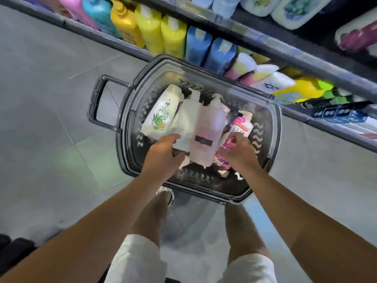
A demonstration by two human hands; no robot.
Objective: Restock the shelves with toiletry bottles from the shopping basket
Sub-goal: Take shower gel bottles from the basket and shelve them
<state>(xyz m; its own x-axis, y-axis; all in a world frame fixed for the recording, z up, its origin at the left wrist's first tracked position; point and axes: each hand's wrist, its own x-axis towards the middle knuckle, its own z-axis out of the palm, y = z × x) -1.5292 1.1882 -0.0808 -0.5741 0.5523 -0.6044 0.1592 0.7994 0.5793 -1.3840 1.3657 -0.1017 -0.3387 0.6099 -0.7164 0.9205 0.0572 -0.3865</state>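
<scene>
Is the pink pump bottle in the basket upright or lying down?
Lying down: the pink bottle lies flat across other bottles in the basket.

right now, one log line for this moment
stage: picking | left hand: on white bottle | right hand: on pink bottle | basket: full

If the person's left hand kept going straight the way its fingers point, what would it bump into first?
Probably the white pump bottle: the left hand already has its fingertips at that bottle's lower end inside the basket. Whether they touch yet is unclear.
</scene>
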